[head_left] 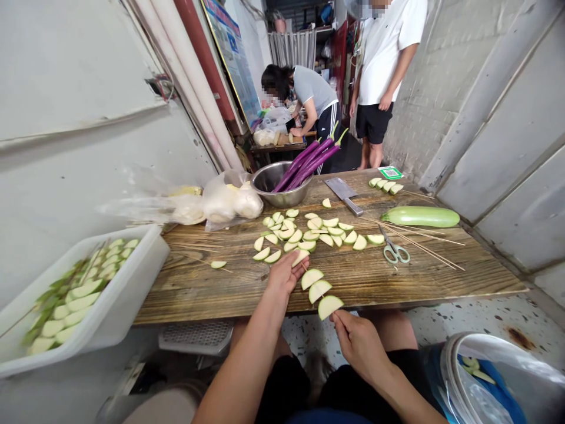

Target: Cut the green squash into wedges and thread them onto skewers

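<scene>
My left hand (282,275) is closed on a half-round zucchini slice (301,258), pinched between thumb and fingers near the far end of a thin skewer. Three more slices (319,291) are threaded along that skewer, flat faces up, with gaps between them. My right hand (358,338) grips the skewer's near end, just below the last slice (330,307). Beyond my left hand, a loose pile of zucchini slices (334,231) spreads over the wooden table (212,294). One slice (218,265) lies apart on the left.
Eggplants (304,165) stick out of a steel bowl (282,200). A cleaver (346,194), scissors (395,250), bare skewers (424,247) and a whole zucchini (419,216) lie right. A white tub (128,306) of skewered slices stands left; a bucket (459,365) lower right. Two people (315,97) are behind.
</scene>
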`<state>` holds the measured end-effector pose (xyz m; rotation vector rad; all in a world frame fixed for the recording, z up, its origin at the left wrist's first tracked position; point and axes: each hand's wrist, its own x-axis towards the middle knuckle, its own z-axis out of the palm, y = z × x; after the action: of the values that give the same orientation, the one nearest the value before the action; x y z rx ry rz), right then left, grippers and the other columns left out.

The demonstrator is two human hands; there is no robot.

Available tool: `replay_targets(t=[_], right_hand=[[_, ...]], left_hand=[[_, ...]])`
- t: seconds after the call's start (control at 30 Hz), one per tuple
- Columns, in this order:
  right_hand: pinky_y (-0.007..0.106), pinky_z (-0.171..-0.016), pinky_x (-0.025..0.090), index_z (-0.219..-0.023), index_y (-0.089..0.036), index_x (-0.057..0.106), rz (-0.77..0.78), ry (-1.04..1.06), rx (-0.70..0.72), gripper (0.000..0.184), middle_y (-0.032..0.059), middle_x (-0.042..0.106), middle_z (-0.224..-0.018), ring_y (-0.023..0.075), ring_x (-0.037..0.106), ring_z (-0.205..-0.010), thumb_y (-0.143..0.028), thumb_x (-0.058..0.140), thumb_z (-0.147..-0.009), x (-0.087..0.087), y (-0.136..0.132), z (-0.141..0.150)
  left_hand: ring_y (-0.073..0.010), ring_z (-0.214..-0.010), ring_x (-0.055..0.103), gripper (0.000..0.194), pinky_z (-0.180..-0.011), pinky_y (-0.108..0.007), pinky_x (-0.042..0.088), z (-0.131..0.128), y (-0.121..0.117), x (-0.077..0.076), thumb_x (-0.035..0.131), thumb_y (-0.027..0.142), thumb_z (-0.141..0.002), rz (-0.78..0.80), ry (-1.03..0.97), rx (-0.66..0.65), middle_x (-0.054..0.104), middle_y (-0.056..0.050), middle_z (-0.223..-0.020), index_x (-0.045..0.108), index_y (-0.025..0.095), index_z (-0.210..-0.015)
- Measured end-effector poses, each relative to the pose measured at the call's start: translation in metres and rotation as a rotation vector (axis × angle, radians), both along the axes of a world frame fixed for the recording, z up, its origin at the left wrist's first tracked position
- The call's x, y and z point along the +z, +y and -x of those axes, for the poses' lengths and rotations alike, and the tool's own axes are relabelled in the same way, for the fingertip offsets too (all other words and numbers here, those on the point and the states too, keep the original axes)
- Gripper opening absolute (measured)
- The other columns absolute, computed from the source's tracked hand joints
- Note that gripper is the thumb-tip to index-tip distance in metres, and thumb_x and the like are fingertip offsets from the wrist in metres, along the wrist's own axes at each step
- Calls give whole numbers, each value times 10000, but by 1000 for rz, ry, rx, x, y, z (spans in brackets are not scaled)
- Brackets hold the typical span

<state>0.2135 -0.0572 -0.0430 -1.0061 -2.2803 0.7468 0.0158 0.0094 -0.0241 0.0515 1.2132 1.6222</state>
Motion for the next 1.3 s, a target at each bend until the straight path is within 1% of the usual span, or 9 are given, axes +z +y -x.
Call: replay_targets(t=[0.2, 0.53, 0.77, 0.9, 1.0, 1.17, 1.3], right_hand=[[226, -508, 321, -742, -152, 536, -14, -17, -9, 317, 10, 514, -551, 121, 472, -475, -236, 279, -907, 0, 0, 1], [228, -522, 331, -765, -145, 545, 2, -10, -19, 323, 25, 541, -575, 128, 499, -496, -233, 269, -908, -1, -1, 3], [227, -510, 325, -763, -146, 551, 2, -11, -36, 312, 26, 548, -563, 128, 502, -483, -226, 284, -903, -1, 0, 5], [228, -520, 323, -776, -145, 550, 9, -14, -42, 299, 28, 556, -580, 129, 509, -497, -220, 289, -901, -1, 0, 7], [226, -520, 321, -784, -145, 554, 5, -7, -53, 299, 25, 556, -581, 125, 501, -493, -224, 291, -901, -1, -1, 8], [229, -507, 307, -753, -145, 553, 22, -47, -78, 296, 25, 552, -550, 127, 493, -478, -223, 302, -889, 1, -1, 10], [231, -502, 293, -733, -157, 543, 24, -80, -95, 289, 21, 552, -542, 126, 489, -472, -224, 306, -884, 2, 0, 12]], left_hand=[[-167, -619, 652, 66, -587, -266, 558, -1, 1, 1, 615, 72, -732, 10, 0, -14, 669, -105, -743, 605, 79, -798], [-174, -603, 653, 78, -577, -267, 553, -5, 1, 3, 610, 85, -739, 9, 2, -22, 670, -112, -729, 600, 77, -816], [-176, -581, 651, 61, -573, -272, 554, -6, 2, 5, 577, 85, -757, 38, -21, -28, 671, -111, -699, 585, 72, -816], [-179, -584, 651, 86, -570, -268, 553, -6, 2, 6, 573, 80, -754, 62, -47, -19, 668, -119, -692, 578, 67, -838], [-177, -579, 649, 96, -571, -269, 552, -7, 3, 5, 574, 64, -744, 65, -51, -14, 666, -111, -684, 574, 73, -840], [-173, -559, 642, 60, -560, -267, 548, -8, 4, 1, 554, 53, -752, 61, -58, -18, 660, -111, -666, 570, 66, -809], [-157, -531, 631, 58, -548, -258, 542, -9, 5, 1, 545, 63, -763, 92, -47, -26, 657, -98, -658, 575, 65, -812]])
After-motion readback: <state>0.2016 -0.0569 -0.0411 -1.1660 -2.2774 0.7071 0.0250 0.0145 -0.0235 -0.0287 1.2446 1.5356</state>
